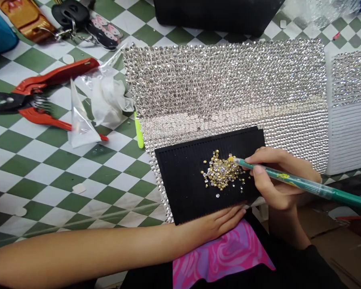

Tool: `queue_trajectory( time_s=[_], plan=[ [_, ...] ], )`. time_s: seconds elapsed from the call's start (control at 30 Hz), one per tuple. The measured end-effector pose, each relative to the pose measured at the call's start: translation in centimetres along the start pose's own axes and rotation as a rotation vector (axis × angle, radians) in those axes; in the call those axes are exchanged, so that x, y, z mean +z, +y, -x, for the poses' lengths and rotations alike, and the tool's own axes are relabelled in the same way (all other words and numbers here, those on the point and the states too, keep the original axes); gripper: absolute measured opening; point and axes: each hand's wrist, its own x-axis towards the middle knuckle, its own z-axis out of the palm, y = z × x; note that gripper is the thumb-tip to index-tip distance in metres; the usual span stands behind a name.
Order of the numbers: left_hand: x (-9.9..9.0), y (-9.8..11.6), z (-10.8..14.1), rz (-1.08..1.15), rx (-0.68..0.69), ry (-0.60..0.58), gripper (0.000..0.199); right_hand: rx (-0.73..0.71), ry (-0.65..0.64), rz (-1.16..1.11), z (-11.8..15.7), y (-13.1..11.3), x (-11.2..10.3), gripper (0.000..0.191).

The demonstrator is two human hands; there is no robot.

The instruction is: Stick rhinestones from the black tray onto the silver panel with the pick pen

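My right hand (275, 194) grips a slim green pen (309, 186) between thumb and fingers. The pen's tip, with a yellow bit at its end, touches the right side of a pile of small gold-backed rhinestones (222, 172). They lie on a ridged black tray (183, 180), a few scattered around the heap. My left hand (225, 220) rests along the tray's near edge, fingers stretched out and holding nothing. The tray sits over the lower left part of a sheet covered in silver rhinestones (228, 76). A pink and purple patterned cloth (219, 257) shows below my left hand.
Red-handled pruning shears (45, 92) and a crumpled clear plastic bag (108, 96) lie on the green-and-white checkered table (117, 184). Keys on a ring (75, 20) sit at the back left. A black container (213, 16) stands behind the sheet, a second, partly covered sheet (351, 132) at right.
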Motion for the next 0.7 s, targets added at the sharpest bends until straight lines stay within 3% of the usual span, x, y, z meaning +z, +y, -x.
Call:
queue_trajectory(
  time_s=[0.1,0.23,0.37,0.47,0.6,0.7],
  plan=[
    [-0.3,-0.3,-0.1,-0.051,0.075,-0.060,0.062,0.036,0.032,-0.048,0.2,0.1,-0.1,0.016],
    [-0.3,-0.3,0.0,-0.012,0.052,-0.070,0.059,0.142,0.199,-0.085,0.3,0.7,0.0,0.015],
    [-0.3,-0.2,0.1,-0.021,0.061,-0.057,0.060,0.096,0.373,-0.170,-0.9,2.2,0.5,0.010],
    [-0.4,-0.4,0.0,-0.181,0.140,-0.100,0.063,0.092,0.487,-0.206,-2.1,3.4,0.7,0.011],
    [-1.2,-0.7,-0.4,-0.545,0.279,-0.170,0.066,0.216,0.500,-0.136,-2.8,4.1,0.3,0.012],
    [-1.9,-0.7,-0.7,-0.508,0.332,-0.260,0.065,0.284,0.462,-0.073,-2.7,4.1,0.1,0.011]
  ],
)
